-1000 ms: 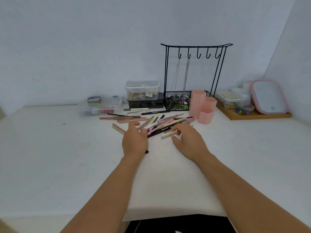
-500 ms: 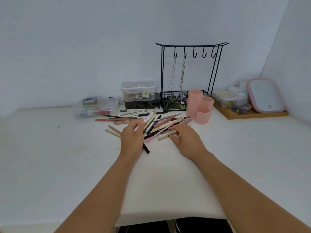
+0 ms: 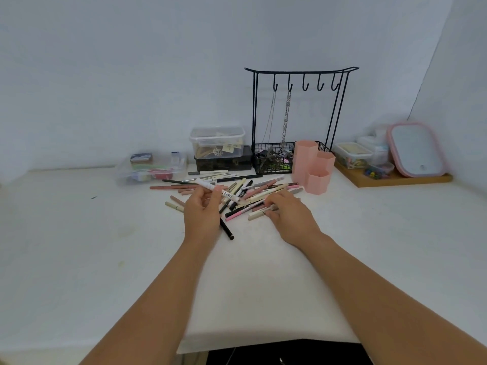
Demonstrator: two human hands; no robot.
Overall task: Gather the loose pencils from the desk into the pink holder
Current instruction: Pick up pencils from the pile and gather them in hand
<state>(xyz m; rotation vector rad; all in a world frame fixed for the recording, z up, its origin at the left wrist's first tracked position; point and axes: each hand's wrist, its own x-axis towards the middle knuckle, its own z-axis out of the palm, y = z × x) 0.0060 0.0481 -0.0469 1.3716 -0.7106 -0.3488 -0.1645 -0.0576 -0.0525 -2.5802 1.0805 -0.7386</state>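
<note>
Lying scattered across the white desk (image 3: 105,259) in the head view, a pile of loose pencils (image 3: 253,193) is seen in front of the pink holder (image 3: 313,165), which stands upright at the right end of the pile, just beside it. A white pencil (image 3: 218,191) printed with lettering is pinched between the thumb and fingers of the left hand (image 3: 201,214) and is held tilted above the pile, clear of the desk. A black pencil (image 3: 226,229) lies on the desk beside that hand. The right hand (image 3: 287,214) is laid palm-down at the near edge of the pile, its fingertips curled on a pale pencil (image 3: 259,214); whether that pencil is truly gripped cannot be told. Behind the pile, a black wire rack (image 3: 300,75) with hooks and hanging chains is set against the wall, with a clear lidded box (image 3: 217,142) to its left. A wooden tray (image 3: 390,179) carrying small containers is placed at the far right.
</note>
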